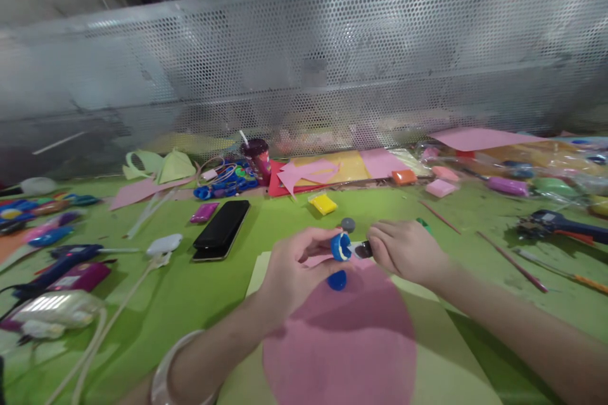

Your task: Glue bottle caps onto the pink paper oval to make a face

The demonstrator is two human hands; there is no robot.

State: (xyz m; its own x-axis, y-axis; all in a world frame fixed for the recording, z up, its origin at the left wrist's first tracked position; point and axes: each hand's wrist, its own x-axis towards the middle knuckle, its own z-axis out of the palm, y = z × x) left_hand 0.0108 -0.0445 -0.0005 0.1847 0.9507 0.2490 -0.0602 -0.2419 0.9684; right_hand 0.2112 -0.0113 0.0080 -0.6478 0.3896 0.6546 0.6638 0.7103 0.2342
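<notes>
- In the head view, gripping a blue hollow piece (339, 247) between the fingers of the left hand (299, 259), with the thumb below; open mouth turned toward the right, with something pale along the inner rim.
- Gripping a black-handled tool (365, 250) in the closed fingers of the right hand (408, 252); pointing its pale tip at this mouth, impossible to tell whether touching the inner wall.
- Holding both above the middle of the green desk (180, 297), near the far edge of a pale green sheet (460, 361) and of the pink paper circle (342, 342) lying on it.
- Just under the left fingers, to be noted also a blue rounded piece (337, 280); not clear whether resting on the paper or held.
- By judgement, probably at the step of working inside the hollow piece, scraping or spreading the pale matter; not possible to say which.
- For the next move, needing a steady left grip and small, light strokes with the right, so as not to slip against the left fingers.
- Toward the far edge of the desk, to be seen a grey round piece (348, 224) and a yellow packet (323, 204); more to the left, a black phone (221, 228).
</notes>
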